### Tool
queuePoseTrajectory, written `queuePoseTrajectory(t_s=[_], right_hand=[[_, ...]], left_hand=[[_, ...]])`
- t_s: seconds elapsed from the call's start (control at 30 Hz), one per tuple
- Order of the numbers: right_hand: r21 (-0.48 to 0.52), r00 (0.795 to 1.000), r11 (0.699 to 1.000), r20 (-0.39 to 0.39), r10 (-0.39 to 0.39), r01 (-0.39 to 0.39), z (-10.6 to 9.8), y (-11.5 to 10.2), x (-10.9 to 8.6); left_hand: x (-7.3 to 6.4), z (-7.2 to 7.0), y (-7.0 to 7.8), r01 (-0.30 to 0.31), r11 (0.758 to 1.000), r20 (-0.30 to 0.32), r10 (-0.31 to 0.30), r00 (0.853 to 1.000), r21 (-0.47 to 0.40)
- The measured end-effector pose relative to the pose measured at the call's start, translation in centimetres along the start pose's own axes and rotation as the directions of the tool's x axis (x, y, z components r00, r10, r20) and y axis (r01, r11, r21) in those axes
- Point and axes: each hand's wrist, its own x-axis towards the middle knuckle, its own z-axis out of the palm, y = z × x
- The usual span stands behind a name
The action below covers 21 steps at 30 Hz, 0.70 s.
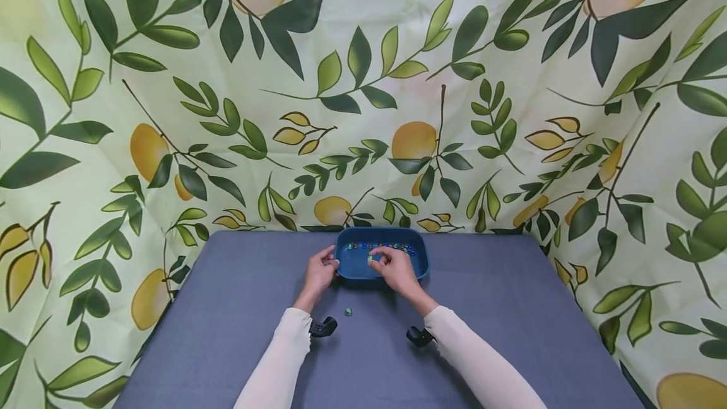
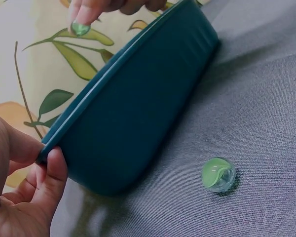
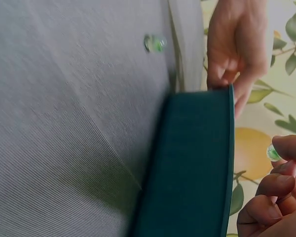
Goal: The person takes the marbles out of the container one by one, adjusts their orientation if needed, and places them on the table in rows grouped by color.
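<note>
A blue plastic tub stands at the table's far side, with several small coloured marbles along its back. My left hand pinches the tub's left rim between thumb and fingers, clear in the left wrist view. Over the tub, my right hand holds a green marble between thumb and fingertip, its other fingers curled. Another clear marble with a green swirl lies on the cloth in front of the tub, nearer the left forearm. The tub's inside is hidden in both wrist views.
Grey-blue cloth covers the table. A curtain with a fruit and leaf print hangs right behind the tub and along both sides. Black wrist cameras sit under both forearms, above the cloth.
</note>
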Motion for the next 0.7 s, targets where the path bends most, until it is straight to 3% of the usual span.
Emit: queuePoseTrajectory(t_s=[0.3, 0.7], right_hand=[[0.029, 0.999, 1.000, 0.034, 0.009, -0.010, 0.4, -0.7, -3.0], [0.025, 0.991, 1.000, 0.130, -0.006, 0.002, 1.7, 0.7, -5.9]], left_hand=[[-0.1, 0.0, 0.0, -0.001, 1.000, -0.005, 0.001, 1.000, 0.005], [0.1, 0.1, 0.0, 0.003, 1.000, -0.006, -0.003, 1.000, 0.004]])
